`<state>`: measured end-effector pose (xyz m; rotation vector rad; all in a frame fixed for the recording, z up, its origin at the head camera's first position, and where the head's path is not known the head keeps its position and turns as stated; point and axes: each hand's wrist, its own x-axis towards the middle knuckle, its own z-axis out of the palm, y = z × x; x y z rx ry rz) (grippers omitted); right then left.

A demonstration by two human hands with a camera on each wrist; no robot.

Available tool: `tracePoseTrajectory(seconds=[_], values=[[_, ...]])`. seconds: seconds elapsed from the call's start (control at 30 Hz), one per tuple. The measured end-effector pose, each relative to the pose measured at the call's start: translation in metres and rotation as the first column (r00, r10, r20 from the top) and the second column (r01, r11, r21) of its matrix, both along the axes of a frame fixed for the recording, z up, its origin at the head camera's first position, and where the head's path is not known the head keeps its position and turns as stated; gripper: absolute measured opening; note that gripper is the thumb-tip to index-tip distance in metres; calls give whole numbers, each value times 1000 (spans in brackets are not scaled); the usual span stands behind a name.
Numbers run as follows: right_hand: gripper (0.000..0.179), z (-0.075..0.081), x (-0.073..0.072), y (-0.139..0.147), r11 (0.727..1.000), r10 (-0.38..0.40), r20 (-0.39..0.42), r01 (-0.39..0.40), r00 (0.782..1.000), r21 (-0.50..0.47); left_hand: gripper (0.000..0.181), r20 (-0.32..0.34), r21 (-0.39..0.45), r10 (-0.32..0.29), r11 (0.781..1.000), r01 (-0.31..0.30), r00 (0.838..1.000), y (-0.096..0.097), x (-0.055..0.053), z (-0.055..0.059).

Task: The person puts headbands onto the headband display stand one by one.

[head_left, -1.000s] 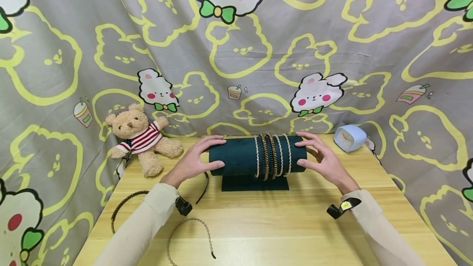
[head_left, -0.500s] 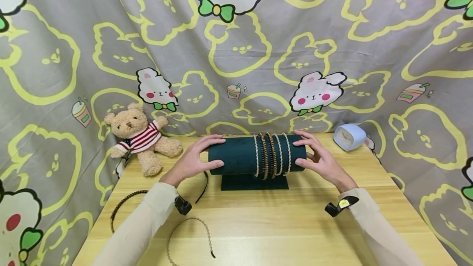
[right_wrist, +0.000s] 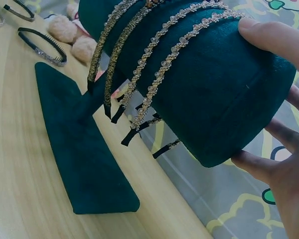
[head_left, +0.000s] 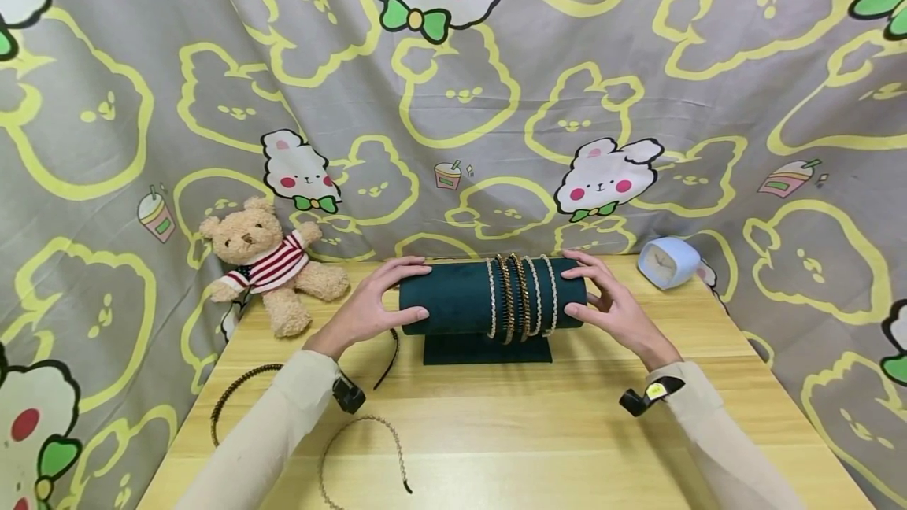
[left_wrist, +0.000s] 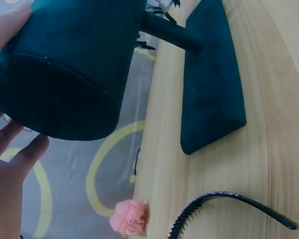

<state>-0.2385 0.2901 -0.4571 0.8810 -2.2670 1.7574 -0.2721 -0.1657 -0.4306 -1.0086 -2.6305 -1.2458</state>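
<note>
A dark green velvet headband stand (head_left: 446,299), a padded roll on a flat foot, stands in the middle of the table. Several headbands (head_left: 524,301), beaded and gold, sit side by side over its right half. My left hand (head_left: 363,307) grips the roll's left end, thumb in front and fingers over the top. At the opposite end my right hand (head_left: 618,312) holds it likewise; the right wrist view shows the thumb (right_wrist: 269,37) near the outermost beaded headband (right_wrist: 164,67). The roll's left half bears no headbands.
Loose on the table (head_left: 567,431) lie a dark headband (head_left: 237,392), a beaded one (head_left: 361,423) and another dark one (head_left: 390,360) by my left wrist. A teddy bear (head_left: 272,266) sits back left, a light blue clock (head_left: 668,263) back right. A pink flower (left_wrist: 129,217) shows behind the stand.
Both hands keep their hold on the stand's ends. The right hand has shifted very slightly inward along the roll; the headbands stay where they were.
</note>
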Motion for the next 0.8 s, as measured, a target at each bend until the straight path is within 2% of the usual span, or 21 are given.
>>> tracePoseTrajectory(seconds=[0.2,0.47,0.57,0.8], values=[[49,1,1,-1,1000,-2,8,2,1000,-8,64,34,35,23,999,-24,999,-15,6,0],[50,2,2,-1,1000,-10,16,10,1000,-5,60,60,84,65,994,-70,996,-47,17,-5],[49,1,2,-1,1000,-7,16,7,1000,-5,58,75,78,100,991,-106,992,-62,21,-10],[49,1,2,-2,1000,-11,17,11,1000,-6,57,107,-2,187,982,-188,976,-108,34,-26]])
